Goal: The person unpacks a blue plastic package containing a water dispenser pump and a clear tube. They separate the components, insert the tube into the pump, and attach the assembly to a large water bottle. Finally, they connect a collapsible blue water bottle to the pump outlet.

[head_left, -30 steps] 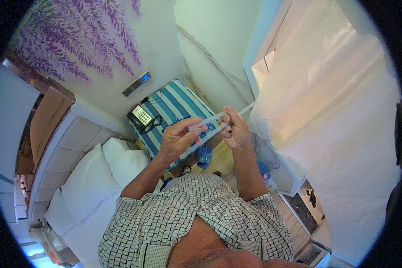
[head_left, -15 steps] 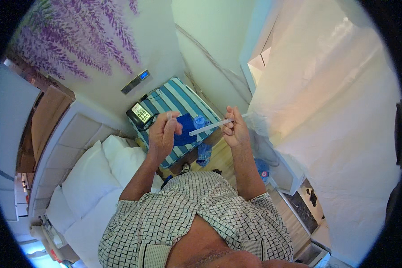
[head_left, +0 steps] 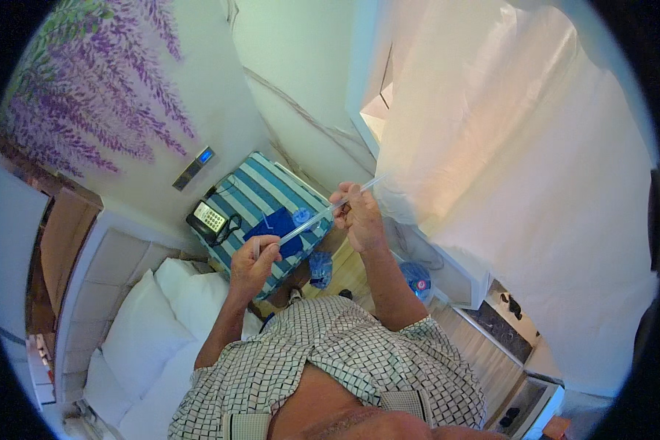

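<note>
A thin, clear straight rod (head_left: 309,222) slants across in front of me, its upper end reaching up beside the pale curtain. Partway along it, my right hand (head_left: 360,220) is closed with the fingers bent around it. My left hand (head_left: 252,270) is closed too, thumb and forefinger at the rod's lower end. A short pale strip (head_left: 256,249) shows against the left forefinger; what it is I cannot make out. Below the rod lie a dark blue cloth (head_left: 270,227) and a small clear blue item on a striped bedside table (head_left: 260,172).
A telephone (head_left: 211,218) with a coiled cord sits on the table's left side. The sheer curtain (head_left: 506,161) hangs on the right. White pillows (head_left: 143,315) and a padded headboard lie left. Blue plastic bags (head_left: 320,270) and a large water bottle (head_left: 416,279) are lower down.
My left hand has come down to the rod's lower end, which was free before. My right hand still grips the rod. The whole view has turned somewhat, shifting the room leftward.
</note>
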### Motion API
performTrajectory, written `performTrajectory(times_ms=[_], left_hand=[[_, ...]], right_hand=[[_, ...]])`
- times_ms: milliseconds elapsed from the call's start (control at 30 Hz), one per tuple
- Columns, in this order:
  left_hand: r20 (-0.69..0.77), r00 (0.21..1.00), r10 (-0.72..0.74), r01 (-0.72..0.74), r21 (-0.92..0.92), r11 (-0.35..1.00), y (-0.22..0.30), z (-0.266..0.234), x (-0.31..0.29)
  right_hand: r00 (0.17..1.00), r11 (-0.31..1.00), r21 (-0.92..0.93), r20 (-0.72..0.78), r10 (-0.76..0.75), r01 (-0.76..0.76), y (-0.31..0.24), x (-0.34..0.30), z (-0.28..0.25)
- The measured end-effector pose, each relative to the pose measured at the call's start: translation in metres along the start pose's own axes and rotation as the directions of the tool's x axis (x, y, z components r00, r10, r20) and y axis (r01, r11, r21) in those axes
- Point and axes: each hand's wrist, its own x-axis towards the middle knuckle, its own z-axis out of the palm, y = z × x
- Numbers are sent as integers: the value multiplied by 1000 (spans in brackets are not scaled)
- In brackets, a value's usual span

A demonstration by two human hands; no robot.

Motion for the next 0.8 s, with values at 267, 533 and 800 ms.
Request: performTrajectory(times_ms=[267,533,800], left_hand=[[298,954,25,-81,177,981,-2,1,0],[207,965,162,-205,204,957,5,32,19],[174,975,140,-173,195,965,9,51,11]], right_hand=[[986,983,-71,37,-166,168,5,2,10],[998,940,338,38,-49,34,-5,-1,59],[993,943,320,-98,-63,91,-7,12,59]])
